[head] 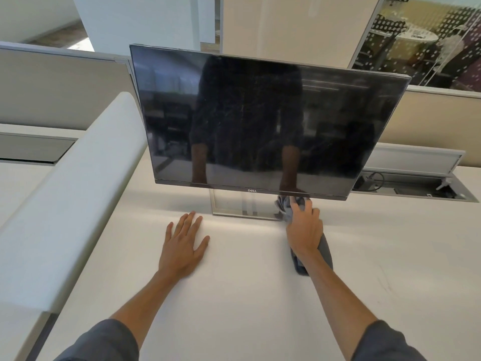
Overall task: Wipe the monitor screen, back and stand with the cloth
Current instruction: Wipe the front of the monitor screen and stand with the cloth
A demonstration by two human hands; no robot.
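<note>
From the head view, my right hand [304, 227] is gripping the grey cloth [325, 252], pressing its bunched end against the monitor [260, 118] at its bottom edge, right of the stand [239, 204]; the rest is trailing under my wrist. My left hand [184, 241] is lying open and flat on the desk [234, 295].
</note>
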